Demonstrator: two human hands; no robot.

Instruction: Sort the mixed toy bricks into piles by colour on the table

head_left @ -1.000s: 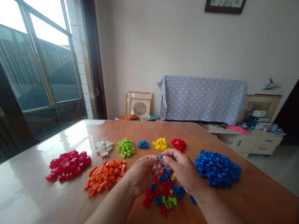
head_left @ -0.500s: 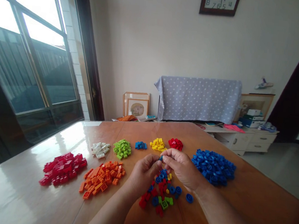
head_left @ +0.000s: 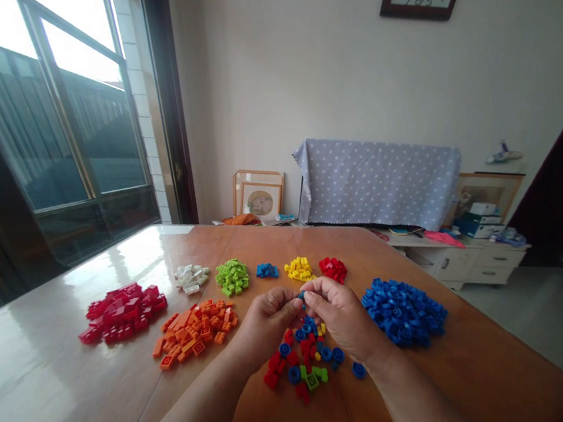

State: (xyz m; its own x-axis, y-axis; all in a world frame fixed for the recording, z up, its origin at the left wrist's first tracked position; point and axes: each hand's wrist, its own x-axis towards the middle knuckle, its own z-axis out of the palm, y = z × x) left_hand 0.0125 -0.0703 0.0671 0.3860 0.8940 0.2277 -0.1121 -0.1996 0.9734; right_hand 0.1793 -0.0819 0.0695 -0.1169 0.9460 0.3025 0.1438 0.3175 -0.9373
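Brown surface [head_left: 494,384], far edge running across behind the piles, left and right edges slanting outward toward the viewer; near edge out of frame. Bare wood strip between the far edge and the back row: white pile [head_left: 191,278], lime pile [head_left: 232,277], small blue pile [head_left: 268,271], yellow pile [head_left: 298,268], far red pile [head_left: 333,269], the last one nearest the rounded far-right corner. Large blue pile [head_left: 401,314] sits inboard of the right edge, wide open wood from it toward the viewer on that side. Crimson pile [head_left: 124,314] is on the left part, open wood out to the left edge; orange pile [head_left: 198,332] just beside it, toward the middle. Mixed pile [head_left: 305,352] is mid-surface, between the forearms, tight room there; a blue round piece [head_left: 358,370] lies near it, beside the right forearm. Both forearms enter from the near side, angled inward. Left hand [head_left: 268,320] and right hand [head_left: 343,315] meet over the far end of the mixed pile, fingers curled, thumbs and forefingers pinching one small blue piece [head_left: 301,296] between them, off the surface, well in from the left and right edges. Piece mostly covered by fingertips; exact shape can't tell.
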